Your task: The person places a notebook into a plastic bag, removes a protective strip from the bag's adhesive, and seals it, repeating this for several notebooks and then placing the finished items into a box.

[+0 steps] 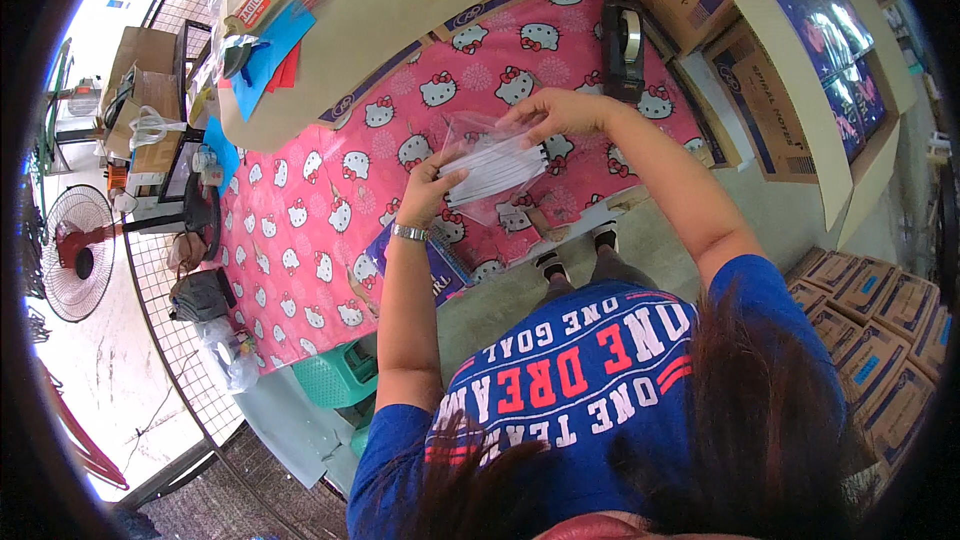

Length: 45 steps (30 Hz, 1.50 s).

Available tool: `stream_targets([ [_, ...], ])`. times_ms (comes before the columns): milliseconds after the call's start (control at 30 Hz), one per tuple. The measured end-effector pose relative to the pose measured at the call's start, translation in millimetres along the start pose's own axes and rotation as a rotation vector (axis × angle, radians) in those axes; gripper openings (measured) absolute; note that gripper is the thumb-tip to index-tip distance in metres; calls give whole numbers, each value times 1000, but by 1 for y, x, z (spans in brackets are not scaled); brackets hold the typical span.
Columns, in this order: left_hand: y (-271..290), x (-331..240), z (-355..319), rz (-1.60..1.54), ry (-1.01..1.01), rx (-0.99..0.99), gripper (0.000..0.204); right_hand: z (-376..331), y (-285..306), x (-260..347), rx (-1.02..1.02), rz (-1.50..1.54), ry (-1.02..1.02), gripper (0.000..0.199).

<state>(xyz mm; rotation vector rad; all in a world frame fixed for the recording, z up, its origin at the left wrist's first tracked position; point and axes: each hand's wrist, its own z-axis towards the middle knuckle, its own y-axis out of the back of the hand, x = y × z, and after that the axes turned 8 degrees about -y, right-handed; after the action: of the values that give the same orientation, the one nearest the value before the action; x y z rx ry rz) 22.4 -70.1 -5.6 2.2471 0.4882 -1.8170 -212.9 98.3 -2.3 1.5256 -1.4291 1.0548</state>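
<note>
Over the near edge of the table, my left hand (430,192) is closed on the left side of a clear plastic bag (468,130). Inside the bag lies a stack of white paper items (496,170) with dark marks along two edges; their exact kind is unclear. At the bag's upper right, my right hand (562,112) pinches the plastic, its fingers bent above the stack. A dark blue spiral notebook (447,270) lies on the table beside my left forearm, which hides part of it.
A pink patterned cloth (330,180) covers the table. A black tape dispenser (622,50) stands beyond my right forearm. To the right is an open carton (765,105) of notebooks, with stacked cartons (870,320) below. A green stool (335,377) and a fan (82,252) are at left.
</note>
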Motion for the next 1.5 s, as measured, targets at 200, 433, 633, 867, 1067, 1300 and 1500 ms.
stream_targets([
  [200, -26, -38, 11, 827, -209, -72, 31, 15, -27, 19, -401, -536, 369, 9],
  [433, -27, -48, -30, 872, -645, 93, 39, -35, -29, 30, -232, -588, 424, 29],
  [633, -27, -11, -45, 1087, -651, -15, 39, -45, -76, 15, -470, -990, 544, 29],
  [867, -47, -16, -31, 1005, -325, -422, 17, -18, -92, 17, -904, -774, 264, 24],
  [1067, -42, -26, -21, 963, -149, -331, 26, -44, 36, -50, -1469, -41, -20, 32],
  [1300, -26, -31, -1, 750, -22, -236, 26, -62, 81, -148, -1183, 919, -120, 16],
  [1500, -27, 10, -9, -29, -148, -394, 14, -63, 10, -170, -973, 1215, 145, 7],
])
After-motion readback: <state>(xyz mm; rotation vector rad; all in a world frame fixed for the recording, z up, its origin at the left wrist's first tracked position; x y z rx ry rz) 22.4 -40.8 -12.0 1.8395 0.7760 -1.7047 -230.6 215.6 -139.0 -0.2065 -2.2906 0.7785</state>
